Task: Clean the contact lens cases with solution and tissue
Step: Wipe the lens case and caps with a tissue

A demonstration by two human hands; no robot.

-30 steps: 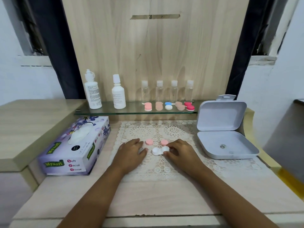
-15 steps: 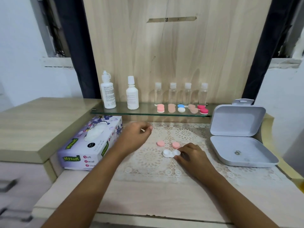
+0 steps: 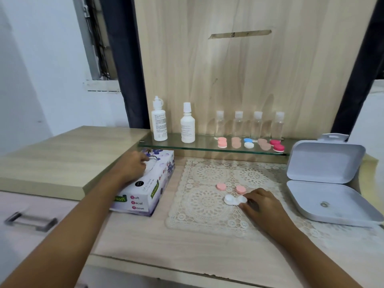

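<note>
- Since half a second ago, the left hand (image 3: 135,167) has left the mat and reached the tissue box (image 3: 145,194) at middle left; the right hand (image 3: 259,202) has stayed by the lens case.
- Lace mat (image 3: 199,206): spread across the lower middle of the frame, it is the work area, and nothing on it looks wet.
- Grey box (image 3: 324,183): at the right edge with its lid up, it holds nothing that can be made out.
- Tissue box: the left hand's fingers are bent over the slot on top. Whether they already pinch a sheet is too blurred to tell, and no tissue is out yet.
- Glass shelf (image 3: 207,150): in the upper middle, it carries two white solution bottles (image 3: 159,123), four small clear bottles (image 3: 248,123) and a row of five more cases (image 3: 249,143), all capped and untouched.
- Lens case (image 3: 233,200): the white case lies on the mat at centre right. The right hand's bent thumb and forefinger hold its right end.
- Pink caps (image 3: 221,186): the pair lies on the mat just above the case, both unscrewed.
- Progress, as a judgement: this is an early stage. One case is opened. Fetching tissue is the step in hand. The solution, the wiping, the recapping and the shelf's cases are all left.
</note>
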